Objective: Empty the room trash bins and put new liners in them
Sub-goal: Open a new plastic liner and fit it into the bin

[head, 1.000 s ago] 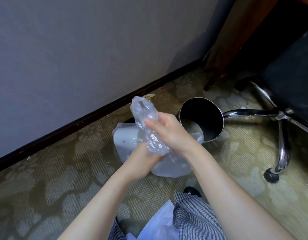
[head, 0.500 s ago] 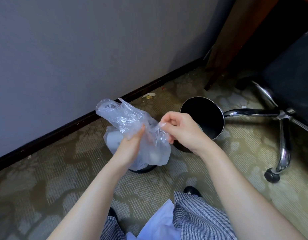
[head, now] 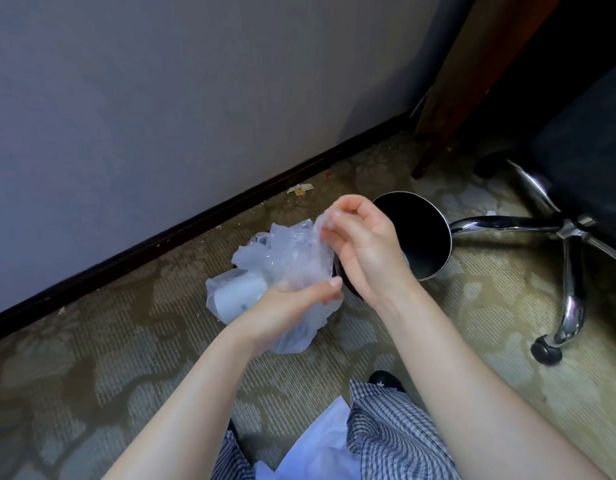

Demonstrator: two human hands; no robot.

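Plastic bag (head: 292, 258), clear and crumpled, is held by both hands above the carpet (head: 126, 341). The left hand (head: 292, 303) grips its gathered middle with curled fingers. The right hand (head: 365, 251), at one o'clock from the left, pinches the bag's top edge. A white cylindrical object (head: 237, 296) shows inside the bag at its eight o'clock side. The trash bin (head: 421, 230), black inside with a shiny rim, stands at two o'clock from the bag, partly behind the right hand. A chrome chair base (head: 569, 237) lies at the bin's three o'clock.

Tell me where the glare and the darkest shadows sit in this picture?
Head view: glare streaks the chrome chair legs; the clear bag glints faintly; deepest shadow lies under the desk at top right; the bin interior is dark.
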